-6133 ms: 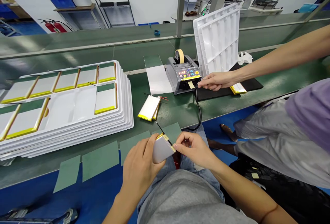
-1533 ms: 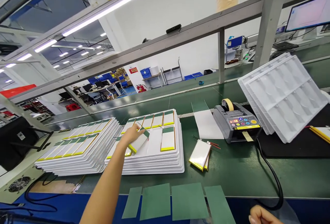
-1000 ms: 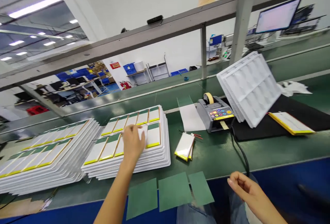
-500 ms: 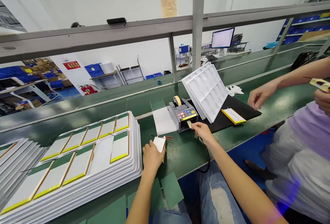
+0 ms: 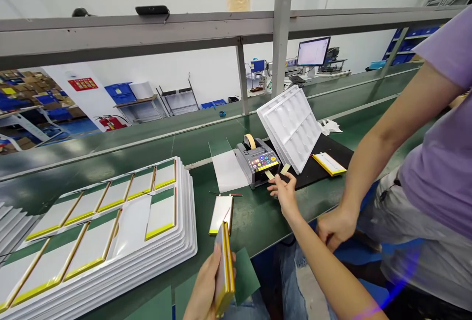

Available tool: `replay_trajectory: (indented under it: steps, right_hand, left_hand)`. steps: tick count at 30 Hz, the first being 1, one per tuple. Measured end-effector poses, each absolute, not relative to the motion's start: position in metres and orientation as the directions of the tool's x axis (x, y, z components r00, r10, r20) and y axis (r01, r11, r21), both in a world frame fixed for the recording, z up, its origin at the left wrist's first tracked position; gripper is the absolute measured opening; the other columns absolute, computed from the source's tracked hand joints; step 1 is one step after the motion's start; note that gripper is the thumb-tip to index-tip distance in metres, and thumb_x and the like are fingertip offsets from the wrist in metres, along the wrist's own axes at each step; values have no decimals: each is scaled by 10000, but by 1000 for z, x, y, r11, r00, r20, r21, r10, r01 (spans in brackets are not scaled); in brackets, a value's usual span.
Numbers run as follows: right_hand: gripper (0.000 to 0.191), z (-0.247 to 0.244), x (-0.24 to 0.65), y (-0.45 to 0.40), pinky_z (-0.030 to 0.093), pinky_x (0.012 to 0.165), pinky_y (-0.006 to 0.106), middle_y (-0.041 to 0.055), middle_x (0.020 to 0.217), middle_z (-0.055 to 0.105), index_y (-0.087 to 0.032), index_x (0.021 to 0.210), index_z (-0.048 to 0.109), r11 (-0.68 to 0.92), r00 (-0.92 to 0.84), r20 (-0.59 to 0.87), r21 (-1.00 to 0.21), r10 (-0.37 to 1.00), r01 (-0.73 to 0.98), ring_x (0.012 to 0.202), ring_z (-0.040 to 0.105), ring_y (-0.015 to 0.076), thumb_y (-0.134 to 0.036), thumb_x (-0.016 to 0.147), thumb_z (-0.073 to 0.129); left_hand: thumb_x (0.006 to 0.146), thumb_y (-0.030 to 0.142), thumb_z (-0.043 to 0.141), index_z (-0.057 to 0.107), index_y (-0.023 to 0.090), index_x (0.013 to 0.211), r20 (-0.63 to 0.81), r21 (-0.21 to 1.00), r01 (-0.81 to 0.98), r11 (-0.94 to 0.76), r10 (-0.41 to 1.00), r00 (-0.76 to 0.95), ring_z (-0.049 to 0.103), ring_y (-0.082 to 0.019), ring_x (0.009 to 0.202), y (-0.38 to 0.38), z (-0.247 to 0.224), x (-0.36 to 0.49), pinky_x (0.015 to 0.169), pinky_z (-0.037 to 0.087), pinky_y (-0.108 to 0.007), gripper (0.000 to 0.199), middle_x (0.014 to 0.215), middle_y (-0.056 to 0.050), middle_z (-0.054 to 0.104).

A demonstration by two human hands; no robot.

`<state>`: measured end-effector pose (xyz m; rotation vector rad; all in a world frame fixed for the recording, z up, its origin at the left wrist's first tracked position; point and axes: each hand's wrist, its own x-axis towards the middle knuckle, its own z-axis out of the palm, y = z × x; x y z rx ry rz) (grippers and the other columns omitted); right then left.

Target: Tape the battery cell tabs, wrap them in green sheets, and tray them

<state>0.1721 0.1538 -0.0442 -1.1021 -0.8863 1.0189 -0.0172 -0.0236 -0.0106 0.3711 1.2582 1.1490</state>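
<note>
My left hand (image 5: pixel 206 280) grips a pouch battery (image 5: pixel 225 271) turned on edge, apparently two flat cells stacked, with yellow tape at the edges. Just beyond it a single white pouch battery (image 5: pixel 220 212) with thin wires lies flat on the green bench. My right hand (image 5: pixel 283 193) is at the front of a grey tape dispenser (image 5: pixel 258 160). A short strip of pale tape (image 5: pixel 285 168) sticks up from its fingertips. Another tape end (image 5: pixel 269 175) juts from the dispenser's outlet, close to those fingers.
Stacked white trays (image 5: pixel 162 234) at left hold several batteries. White trays (image 5: pixel 291 123) lean behind the dispenser, near a black mat (image 5: pixel 317 175) with another battery (image 5: pixel 329 163). A white sheet (image 5: pixel 230 172) lies left of the dispenser. A co-worker's hand (image 5: pixel 336 226) is near my right forearm.
My left hand has lifted its battery toward me and tilted it on edge; one battery lies on the bench there. My right hand now has a tape strip. The co-worker has moved closer.
</note>
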Motion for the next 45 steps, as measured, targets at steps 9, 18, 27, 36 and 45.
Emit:
replay_trajectory:
  steps: [9, 18, 27, 36, 45]
  right_hand:
    - [491, -7, 169, 149, 404, 567, 249, -92, 591, 481, -211, 1095, 318, 280, 316, 263, -960, 912, -8, 538, 509, 125, -284, 708, 610]
    - [552, 55, 193, 22, 330, 552, 220, -47, 723, 481, -285, 1276, 251, 175, -595, 193, -980, 780, -89, 584, 399, 88, -239, 835, 580]
    - [590, 54, 185, 11, 262, 499, 193, -73, 673, 388, -259, 1282, 301, 120, -802, 38, -992, 596, 42, 540, 300, 62, -151, 774, 580]
    - [596, 50, 181, 8, 252, 497, 194, -71, 665, 387, -276, 1277, 322, 49, -801, -9, -998, 598, 48, 552, 310, 70, -132, 765, 592]
    - [599, 47, 179, 12, 223, 475, 188, -81, 659, 370, -262, 1271, 330, 68, -791, 9, -997, 612, 41, 518, 263, 56, -66, 749, 549]
  left_hand:
    - [616, 613, 717, 639, 136, 814, -536, 815, -367, 448, 824, -183, 503, -89, 462, -47, -9, -18, 447, 445, -178, 523, 615, -11, 599]
    - [742, 459, 681, 514, 174, 1136, -300, 954, 56, 295, 928, 223, 560, -194, 894, -71, 28, -12, 784, 444, -252, 514, 997, -43, 629]
    - [774, 345, 654, 572, 209, 944, -337, 903, 394, 174, 854, 396, 506, -127, 713, -80, 48, -5, 586, 364, -196, 233, 824, 58, 607]
    - [774, 387, 648, 564, 241, 994, -361, 880, 440, 176, 852, 380, 520, -140, 724, -79, 48, -8, 593, 355, -207, 277, 825, 63, 616]
    - [769, 363, 650, 565, 244, 983, -373, 880, 435, 190, 845, 384, 540, -142, 741, -78, 48, -9, 605, 359, -207, 259, 842, 66, 624]
